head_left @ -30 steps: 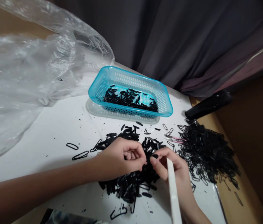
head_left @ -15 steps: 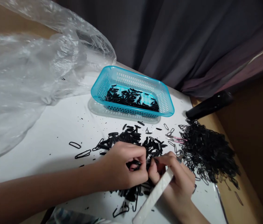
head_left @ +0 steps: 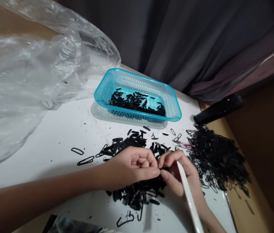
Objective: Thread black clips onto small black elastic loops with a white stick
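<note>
My left hand (head_left: 134, 170) is closed, its thumb and fingertips meeting over the heap of small black plastic pieces (head_left: 137, 194). Opposite it, fingertips nearly touching, is my right hand (head_left: 183, 171), bent in a pinch. A small black plastic piece (head_left: 166, 168) shows between the two hands, mostly covered by fingers. Lying through my right hand is a long white-handled tool (head_left: 189, 199), slanting down toward the lower edge; its tip is hidden. Beyond the hands stands a blue perforated basket (head_left: 176, 114) with black pieces inside.
A tangled pile of black loops (head_left: 219, 158) lies at right, beside pink-handled scissors (head_left: 184, 145) and a black cylindrical object (head_left: 218, 109). Clear plastic sheeting (head_left: 30, 77) covers the left side. Loose black loops (head_left: 85, 160) and specks dot the white tabletop (head_left: 64, 132). A dark curtain (head_left: 171, 38) hangs behind.
My left hand has opened its curl slightly and moved its thumb toward the right hand. My right hand has turned, swinging the white-handled tool steeper and its lower end rightward.
</note>
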Available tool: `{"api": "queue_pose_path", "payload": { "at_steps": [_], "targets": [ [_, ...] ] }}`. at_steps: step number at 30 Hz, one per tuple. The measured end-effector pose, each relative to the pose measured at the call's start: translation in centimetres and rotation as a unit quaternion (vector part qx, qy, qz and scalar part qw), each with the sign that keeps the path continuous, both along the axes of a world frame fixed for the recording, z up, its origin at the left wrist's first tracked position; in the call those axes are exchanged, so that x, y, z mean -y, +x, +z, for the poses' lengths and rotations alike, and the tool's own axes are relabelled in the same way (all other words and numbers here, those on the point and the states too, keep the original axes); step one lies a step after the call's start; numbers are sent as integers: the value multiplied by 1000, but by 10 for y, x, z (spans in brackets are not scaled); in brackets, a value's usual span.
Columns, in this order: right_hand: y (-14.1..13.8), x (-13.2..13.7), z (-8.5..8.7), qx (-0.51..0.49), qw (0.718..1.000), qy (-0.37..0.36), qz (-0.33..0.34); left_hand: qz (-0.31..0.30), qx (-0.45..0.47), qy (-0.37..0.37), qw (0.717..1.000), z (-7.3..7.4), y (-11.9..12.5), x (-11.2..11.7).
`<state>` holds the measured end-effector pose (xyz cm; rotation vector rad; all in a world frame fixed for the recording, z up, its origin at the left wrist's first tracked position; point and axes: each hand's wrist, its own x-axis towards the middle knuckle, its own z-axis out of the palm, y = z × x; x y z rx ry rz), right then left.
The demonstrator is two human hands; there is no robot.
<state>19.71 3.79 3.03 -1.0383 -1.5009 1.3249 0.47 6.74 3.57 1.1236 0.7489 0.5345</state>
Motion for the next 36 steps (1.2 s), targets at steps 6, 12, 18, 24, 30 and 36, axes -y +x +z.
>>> {"api": "queue_pose_path", "payload": {
  "at_steps": [6,12,18,24,30,36],
  "targets": [
    [4,-3,2,-53,994,-89,22,-7,3,-12,1000,-2,-3,-2],
    [11,-9,-2,-92,982,-157,46,8,-17,-19,1000,3,-4,-1],
    [13,-12,-5,-111,969,-210,71,-8,21,-60,998,0,-4,-4],
    [13,-11,-2,-124,957,-248,90,23,58,-100,993,-1,-3,-5],
    [14,-12,0,-109,958,-248,88,49,148,-169,973,-4,-2,-2],
    [14,-14,4,-74,959,-258,89,39,196,-193,961,-7,-4,-4]
  ]
}}
